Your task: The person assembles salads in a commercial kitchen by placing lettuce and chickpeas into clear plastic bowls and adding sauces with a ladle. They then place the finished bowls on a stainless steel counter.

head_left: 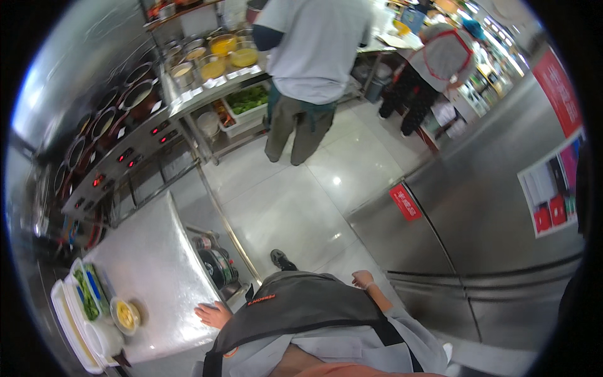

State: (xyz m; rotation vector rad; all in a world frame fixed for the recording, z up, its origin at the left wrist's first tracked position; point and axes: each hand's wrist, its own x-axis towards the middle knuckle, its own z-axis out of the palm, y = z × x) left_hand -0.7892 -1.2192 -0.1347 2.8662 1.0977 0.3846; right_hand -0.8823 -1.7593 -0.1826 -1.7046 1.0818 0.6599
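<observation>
My left hand lies with its fingers spread on the edge of a steel worktable at the lower left. It holds nothing. My right hand hangs beside my dark apron over the floor, its fingers loosely curled, and I see nothing in it. On the table's far left, a small bowl of yellow pieces stands beside a clear tub of green vegetables and a white container.
Steel fridge doors line the right. Ahead, one person stands by a shelf of sauce pots; another works farther right. Round pots sit on a heated counter at the left. Dark items sit beneath my table.
</observation>
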